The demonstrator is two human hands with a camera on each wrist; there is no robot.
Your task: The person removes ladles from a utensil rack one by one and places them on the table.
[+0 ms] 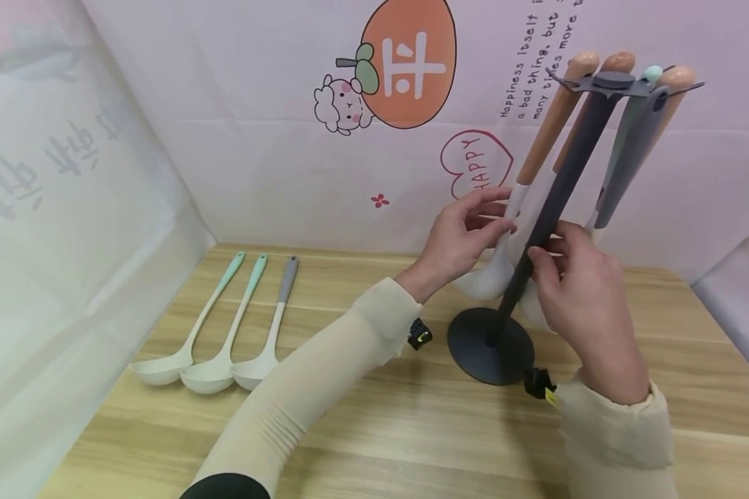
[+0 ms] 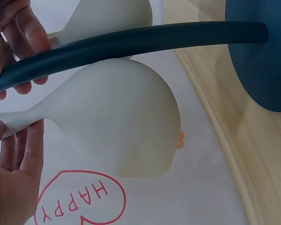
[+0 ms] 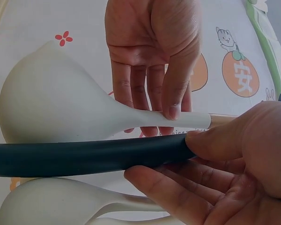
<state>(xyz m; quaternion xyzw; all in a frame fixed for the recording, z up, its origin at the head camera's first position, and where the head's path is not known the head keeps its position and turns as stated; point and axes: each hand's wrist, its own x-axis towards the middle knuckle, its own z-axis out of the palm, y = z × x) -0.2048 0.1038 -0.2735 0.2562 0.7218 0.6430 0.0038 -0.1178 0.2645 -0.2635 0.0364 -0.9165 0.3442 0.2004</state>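
Note:
My left hand (image 1: 452, 239) pinches the white neck of a ladle with a brown handle (image 1: 544, 145), which hangs from the top of a black utensil stand (image 1: 575, 149). Its pale bowl (image 2: 114, 117) faces the left wrist camera, right beside the stand's pole (image 2: 136, 41). On the other side, my right hand (image 1: 583, 291) holds that pole between thumb (image 3: 208, 143) and fingers. Behind the pole hang more utensils, among them another with a brown handle (image 1: 568, 142) and one with a grey handle (image 1: 627, 163). The right hand partly hides their lower ends.
Two ladles with mint handles (image 1: 218, 291) (image 1: 250, 284) and one with a grey handle (image 1: 289, 277) lie side by side on the wooden table (image 1: 399, 430), at the left. The stand's round base (image 1: 474, 353) rests on the table. A printed white cloth (image 1: 256, 173) rises behind.

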